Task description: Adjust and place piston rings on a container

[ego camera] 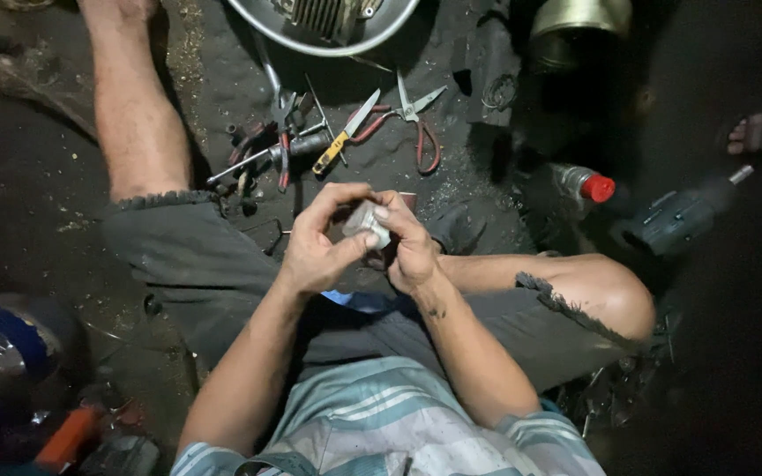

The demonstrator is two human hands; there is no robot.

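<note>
Single head view, worn high, looking steeply down and close over both hands [363, 238] at frame centre. Shirt [390, 423] along the bottom edge, tools [337, 141] on the dark floor [37, 203] toward the top.

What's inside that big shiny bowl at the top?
Inside the metal bowl, a grey ribbed metal part shows. The picture's top edge cuts off the rest, so anything else in there can't be seen.

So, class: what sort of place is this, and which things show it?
Probably a repair workshop, with work done on the floor. Pliers, a screwdriver and a power drill lie around, and both hands hold a small metal part.
</note>
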